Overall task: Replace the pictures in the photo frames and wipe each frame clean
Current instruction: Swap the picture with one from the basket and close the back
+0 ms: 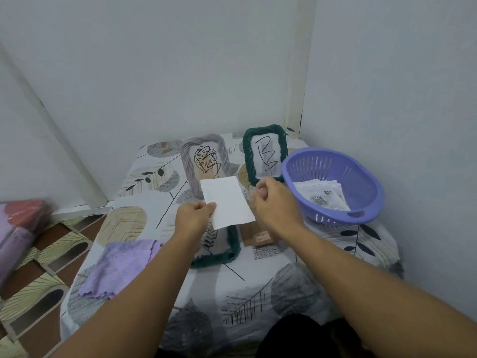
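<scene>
Head view showed the left hand (194, 215) pinching a white paper (227, 201) above the open green frame (227, 250); the right hand (275, 202) was curled, apparently empty. Next, probably, the paper goes aside into the basket (371, 182).

You get soft, even indoor light with faint shadows; edges bow outward, and the left edge smears.

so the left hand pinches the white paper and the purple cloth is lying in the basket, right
Not quite. The head view shows the purple cloth lying flat on the table, left of the arms, not in the basket, which holds printed pictures. The left hand does pinch the white paper.
</scene>
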`<state>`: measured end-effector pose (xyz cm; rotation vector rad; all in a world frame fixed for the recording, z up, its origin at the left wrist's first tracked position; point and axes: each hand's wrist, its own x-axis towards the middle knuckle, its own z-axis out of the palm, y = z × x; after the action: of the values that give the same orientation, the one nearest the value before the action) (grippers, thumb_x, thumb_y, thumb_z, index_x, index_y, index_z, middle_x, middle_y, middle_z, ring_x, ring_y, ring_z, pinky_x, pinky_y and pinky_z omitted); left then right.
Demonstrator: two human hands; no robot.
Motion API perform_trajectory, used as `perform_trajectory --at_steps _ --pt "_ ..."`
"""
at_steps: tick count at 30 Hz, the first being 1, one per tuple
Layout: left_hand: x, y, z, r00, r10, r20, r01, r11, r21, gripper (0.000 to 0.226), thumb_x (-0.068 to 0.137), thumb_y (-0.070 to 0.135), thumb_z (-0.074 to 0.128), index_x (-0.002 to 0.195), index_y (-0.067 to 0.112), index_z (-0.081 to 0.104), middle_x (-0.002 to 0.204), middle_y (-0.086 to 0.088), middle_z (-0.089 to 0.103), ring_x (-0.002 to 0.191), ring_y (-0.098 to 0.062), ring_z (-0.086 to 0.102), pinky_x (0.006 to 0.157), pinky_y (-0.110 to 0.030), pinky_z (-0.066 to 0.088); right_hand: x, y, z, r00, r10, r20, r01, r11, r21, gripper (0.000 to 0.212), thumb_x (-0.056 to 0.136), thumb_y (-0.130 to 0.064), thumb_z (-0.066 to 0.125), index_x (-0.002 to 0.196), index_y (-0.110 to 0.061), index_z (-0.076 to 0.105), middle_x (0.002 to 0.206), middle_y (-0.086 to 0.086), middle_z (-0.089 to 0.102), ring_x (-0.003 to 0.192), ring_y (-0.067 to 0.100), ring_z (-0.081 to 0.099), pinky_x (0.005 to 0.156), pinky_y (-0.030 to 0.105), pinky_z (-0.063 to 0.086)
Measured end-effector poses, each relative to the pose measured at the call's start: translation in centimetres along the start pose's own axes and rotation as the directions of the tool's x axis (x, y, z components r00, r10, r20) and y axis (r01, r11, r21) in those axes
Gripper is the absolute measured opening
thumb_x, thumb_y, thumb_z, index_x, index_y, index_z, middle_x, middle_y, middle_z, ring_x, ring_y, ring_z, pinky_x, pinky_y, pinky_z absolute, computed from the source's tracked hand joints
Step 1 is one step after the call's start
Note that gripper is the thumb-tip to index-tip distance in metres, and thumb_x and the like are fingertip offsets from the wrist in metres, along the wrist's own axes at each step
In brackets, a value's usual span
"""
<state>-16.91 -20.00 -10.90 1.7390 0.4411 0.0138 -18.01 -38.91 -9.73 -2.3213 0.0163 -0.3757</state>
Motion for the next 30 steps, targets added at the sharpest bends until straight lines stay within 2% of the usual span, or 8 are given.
perform_trajectory --at_steps 4,6,8,12,15,21,25,30 --pt "-0.4 0.3 1.7 0.998 0.054 0.016 -0.055 0.997 0.050 0.023 0.096 0.020 0.071 0.079 0.004 0.069 0.075 -0.008 0.070 0.072 -0.025 0.061 0.068 -0.037 0.051 1.2 1.7 -3.1 0.996 -0.076 -0.055 0.056 0.952 -0.300 0.023 0.099 -0.034 0.059 0.118 -0.023 0.056 0.113 0.003 0.060 0.105 0.025 0.053 0.087 0.047 0.052" --pt "-0.7 0.4 2.8 0.997 0.062 0.035 -0.065 0.995 0.072 0.027 0.097 0.020 0.070 0.073 0.008 0.064 0.067 -0.007 0.063 0.063 -0.022 0.054 0.062 -0.033 0.044 1.2 2.8 -4.3 0.999 -0.038 -0.007 0.031 0.893 -0.449 0.033 0.097 -0.037 0.061 0.123 -0.019 0.051 0.118 0.007 0.057 0.109 0.029 0.052 0.088 0.046 0.051" --pt "-0.9 0.5 3.9 0.996 0.069 0.058 -0.074 0.993 0.091 0.030 0.098 0.019 0.068 0.071 0.009 0.061 0.065 -0.004 0.056 0.061 -0.018 0.046 0.058 -0.029 0.036 0.8 3.8 -4.9 0.999 0.011 0.048 0.017 0.840 -0.543 0.037 0.096 -0.034 0.063 0.124 -0.015 0.047 0.119 0.011 0.056 0.109 0.032 0.052 0.085 0.045 0.048" --pt "-1.1 0.7 5.9 0.994 0.065 0.082 -0.075 0.988 0.132 0.030 0.097 0.020 0.069 0.069 0.010 0.063 0.069 -0.005 0.061 0.067 -0.020 0.052 0.062 -0.030 0.038 -0.1 5.3 -5.8 0.997 0.013 0.070 0.034 0.780 -0.625 0.028 0.095 -0.017 0.058 0.121 -0.014 0.045 0.107 0.008 0.058 0.091 0.030 0.054 0.067 0.037 0.040" --pt "-1.0 0.8 7.3 0.993 0.074 0.093 -0.091 0.977 0.192 0.025 0.095 0.020 0.071 0.074 0.005 0.070 0.070 -0.007 0.064 0.066 -0.022 0.055 0.064 -0.032 0.043 0.0 5.9 -6.6 0.991 0.046 0.125 0.041 0.789 -0.613 0.017 0.095 -0.007 0.052 0.108 -0.016 0.045 0.094 0.005 0.059 0.076 0.029 0.049 0.054 0.032 0.031" --pt "-0.5 1.3 11.0 0.988 0.080 0.132 -0.111 0.961 0.251 0.025 0.089 0.018 0.072 0.066 0.010 0.068 0.069 -0.011 0.067 0.065 -0.025 0.057 0.066 -0.032 0.047 1.0 7.2 -7.6 0.999 0.013 0.038 0.008 0.861 -0.508 0.015 0.097 -0.014 0.055 0.095 -0.021 0.042 0.087 0.003 0.060 0.075 0.030 0.055 0.060 0.034 0.038" --pt "-0.4 1.4 13.7 0.988 0.056 0.144 -0.096 0.953 0.287 0.031 0.089 0.017 0.071 0.060 0.013 0.063 0.067 -0.008 0.067 0.066 -0.025 0.060 0.066 -0.031 0.049 1.6 7.9 -8.5 1.000 -0.025 0.018 0.031 0.890 -0.455 0.004 0.097 -0.016 0.056 0.099 -0.018 0.054 0.090 0.003 0.063 0.079 0.029 0.057 0.061 0.034 0.042" --pt "-0.7 1.3 16.9 0.987 0.022 0.161 -0.065 0.961 0.268 0.017 0.089 0.016 0.069 0.073 0.010 0.064 0.074 -0.013 0.069 0.068 -0.026 0.060 0.060 -0.029 0.043 1.4 7.9 -8.7 0.999 -0.042 0.030 0.051 0.898 -0.437 0.007 0.097 -0.019 0.058 0.104 -0.018 0.056 0.094 0.003 0.062 0.081 0.028 0.054 0.064 0.034 0.040"
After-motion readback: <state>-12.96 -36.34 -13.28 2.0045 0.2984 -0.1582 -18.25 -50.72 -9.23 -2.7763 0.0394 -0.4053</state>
